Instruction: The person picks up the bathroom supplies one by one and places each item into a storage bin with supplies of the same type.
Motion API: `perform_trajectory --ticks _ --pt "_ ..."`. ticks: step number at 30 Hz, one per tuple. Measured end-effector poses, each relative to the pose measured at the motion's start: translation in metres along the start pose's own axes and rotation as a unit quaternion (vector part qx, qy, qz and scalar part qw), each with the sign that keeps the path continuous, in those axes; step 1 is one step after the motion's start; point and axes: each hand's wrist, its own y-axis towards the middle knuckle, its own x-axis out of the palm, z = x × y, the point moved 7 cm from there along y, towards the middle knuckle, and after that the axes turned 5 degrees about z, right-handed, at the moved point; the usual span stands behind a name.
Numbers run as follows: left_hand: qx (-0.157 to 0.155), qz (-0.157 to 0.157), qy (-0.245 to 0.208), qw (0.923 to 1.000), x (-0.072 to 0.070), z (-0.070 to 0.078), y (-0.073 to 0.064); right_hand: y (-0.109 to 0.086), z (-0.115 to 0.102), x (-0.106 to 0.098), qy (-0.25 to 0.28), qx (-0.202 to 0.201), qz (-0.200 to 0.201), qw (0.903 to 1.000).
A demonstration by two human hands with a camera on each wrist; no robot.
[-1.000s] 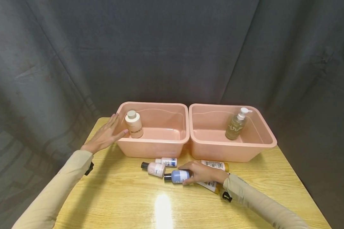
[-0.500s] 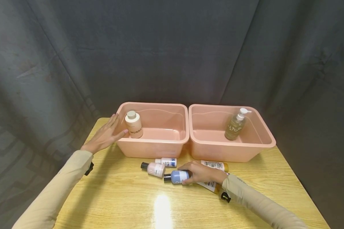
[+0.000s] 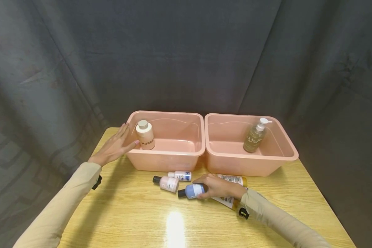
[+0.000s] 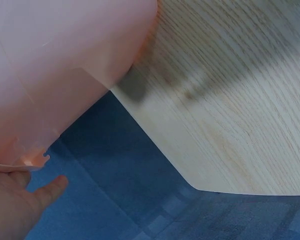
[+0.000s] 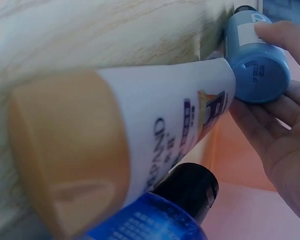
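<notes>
Risk: nearby tube (image 5: 135, 125) could have rolled, if knocked by lifted blue bottle (image 3: 193, 191) | right hand (image 3: 217, 187) gripped bottle | left hand (image 3: 113, 147) lay spread at pink bin (image 3: 162, 162)

I see bare wooden table (image 3: 136, 220) on the person's side of the light blue bottle (image 3: 191, 191), so a hand could slide along there. Left of the bottle, a pale pink bottle (image 3: 168, 184) lies in the way, with a small white bottle (image 3: 182, 176) next to it. Right of it, a white tube (image 5: 165, 110) and the right hand (image 3: 218, 187) fill the space. Behind it, the left pink bin (image 3: 165, 161) makes a wall, but the air over that wall is free.
</notes>
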Motion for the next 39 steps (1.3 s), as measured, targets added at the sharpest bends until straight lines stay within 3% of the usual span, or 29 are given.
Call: perform_trajectory --ticks 22,39 --pt "-0.004 -0.006 -0.005 1.0000 0.001 0.001 -0.001 0.006 -0.015 -0.013 0.024 -0.033 0.029 0.9988" --pt "0.002 -0.001 -0.002 1.0000 0.001 0.000 0.001 0.005 -0.036 -0.038 0.007 -0.066 0.071 0.9953"
